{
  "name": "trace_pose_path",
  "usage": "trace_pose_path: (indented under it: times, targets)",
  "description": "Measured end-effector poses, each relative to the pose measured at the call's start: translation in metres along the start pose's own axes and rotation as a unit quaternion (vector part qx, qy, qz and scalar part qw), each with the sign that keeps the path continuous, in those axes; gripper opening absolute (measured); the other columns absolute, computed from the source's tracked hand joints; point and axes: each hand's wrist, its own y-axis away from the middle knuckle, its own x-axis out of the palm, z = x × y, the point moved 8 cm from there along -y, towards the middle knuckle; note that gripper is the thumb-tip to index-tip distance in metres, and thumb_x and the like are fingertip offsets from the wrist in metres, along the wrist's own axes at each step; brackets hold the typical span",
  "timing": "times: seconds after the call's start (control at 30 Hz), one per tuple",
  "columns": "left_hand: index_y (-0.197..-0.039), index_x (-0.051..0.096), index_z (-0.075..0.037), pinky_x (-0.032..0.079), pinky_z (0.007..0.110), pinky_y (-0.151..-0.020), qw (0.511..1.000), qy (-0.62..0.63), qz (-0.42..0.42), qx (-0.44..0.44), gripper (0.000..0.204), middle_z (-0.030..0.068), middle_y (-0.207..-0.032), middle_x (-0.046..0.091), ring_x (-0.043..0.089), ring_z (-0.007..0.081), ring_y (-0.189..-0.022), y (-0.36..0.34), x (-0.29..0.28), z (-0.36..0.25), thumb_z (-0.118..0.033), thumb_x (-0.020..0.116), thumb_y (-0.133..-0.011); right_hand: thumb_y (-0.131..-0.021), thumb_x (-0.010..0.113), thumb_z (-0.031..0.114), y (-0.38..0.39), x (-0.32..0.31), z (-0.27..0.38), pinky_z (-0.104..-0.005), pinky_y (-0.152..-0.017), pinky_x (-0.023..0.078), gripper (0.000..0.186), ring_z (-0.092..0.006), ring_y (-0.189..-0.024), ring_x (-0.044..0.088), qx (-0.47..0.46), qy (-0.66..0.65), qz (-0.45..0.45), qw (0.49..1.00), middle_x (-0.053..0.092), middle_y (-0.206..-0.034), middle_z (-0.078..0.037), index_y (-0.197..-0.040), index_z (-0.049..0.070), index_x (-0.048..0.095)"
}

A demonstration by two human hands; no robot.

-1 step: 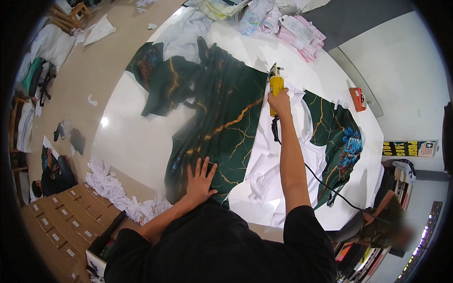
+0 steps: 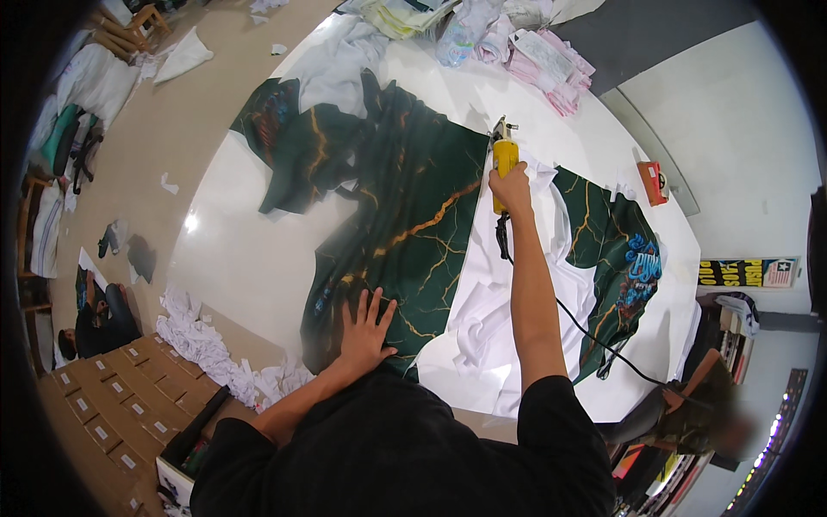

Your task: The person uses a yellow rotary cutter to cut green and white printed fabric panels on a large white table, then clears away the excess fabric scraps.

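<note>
My right hand (image 2: 510, 186) is wrapped round the yellow body of an electric fabric cutter (image 2: 506, 157). Its metal head points away from me, at the far right corner of a dark green cloth (image 2: 431, 226) with gold vein-like lines. My left hand (image 2: 365, 334) lies flat with fingers spread on the near part of that cloth. White cloth (image 2: 491, 320) lies rumpled under my right forearm, along the green cloth's right edge. Farther right is another green piece (image 2: 603, 250) with a blue graphic. A smaller green piece (image 2: 314, 155) lies at the far left.
The cutter's black cord (image 2: 575, 320) runs over the white table (image 2: 250, 233) toward a seated person (image 2: 702, 396) at the right. Folded pink cloth (image 2: 551, 69) and a plastic bottle (image 2: 457, 41) are at the far edge. An orange-red box (image 2: 652, 183) sits far right. Cartons (image 2: 112, 405) stand lower left.
</note>
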Motion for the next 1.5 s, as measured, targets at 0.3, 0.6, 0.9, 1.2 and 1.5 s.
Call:
trace_pose_path:
  times: [0.3,0.6,0.9,1.2,1.5]
  targets:
    - [-0.146,0.054,-0.012,0.03,0.071,-0.114,0.997,-0.056,-0.047,0.036,0.085,0.0211,-0.162,0.037,0.033,0.0434,-0.15,0.007,0.007,-0.006,-0.039,0.088,-0.073,-0.085,0.069,0.045,-0.021,-0.025,-0.022,-0.0545,-0.097,0.055,0.079,-0.0533,-0.11,0.068,0.02,-0.012,-0.06,0.998,0.067,-0.117,-0.04,-0.133,-0.012,0.041]
    - [-0.12,0.061,-0.005,0.05,0.04,-0.091,0.811,0.574,0.015,0.113,0.037,0.0144,-0.113,0.063,0.062,0.0255,-0.104,-0.012,-0.053,0.013,-0.017,0.07,-0.086,-0.091,0.073,0.039,0.156,-0.072,-0.106,-0.0463,-0.083,0.057,0.061,-0.0402,-0.095,0.073,0.062,-0.199,-0.058,0.976,0.071,-0.106,-0.029,-0.125,-0.006,0.051]
    - [-0.153,0.05,-0.018,0.046,0.061,-0.099,0.994,0.031,-0.058,-0.088,0.086,0.0281,-0.145,0.047,0.054,0.0479,-0.121,0.005,-0.037,0.039,-0.045,0.082,-0.078,-0.094,0.071,0.027,0.345,-0.09,-0.154,-0.0347,-0.054,0.056,0.049,-0.0206,-0.064,0.067,0.181,-0.313,-0.039,0.932,0.067,-0.094,-0.015,-0.126,-0.004,0.05]
    - [-0.136,0.06,0.004,0.046,0.045,-0.111,0.928,0.32,-0.184,-0.039,0.058,0.0294,-0.144,0.058,0.058,0.0414,-0.132,-0.096,-0.129,0.128,-0.028,0.072,-0.09,-0.094,0.072,0.022,0.466,-0.091,-0.204,-0.0352,-0.065,0.057,0.046,-0.021,-0.076,0.069,0.235,-0.348,-0.088,0.903,0.068,-0.098,-0.016,-0.125,-0.007,0.052]
    - [-0.166,0.027,-0.012,0.018,0.075,-0.118,0.956,0.098,-0.271,0.059,0.102,0.0298,-0.169,0.02,0.014,0.051,-0.157,-0.217,-0.13,0.006,-0.06,0.072,-0.089,-0.094,0.073,0.025,0.521,-0.109,-0.254,-0.0378,-0.08,0.056,0.052,-0.0251,-0.091,0.069,0.302,-0.369,-0.183,0.86,0.07,-0.107,-0.022,-0.127,-0.009,0.054]
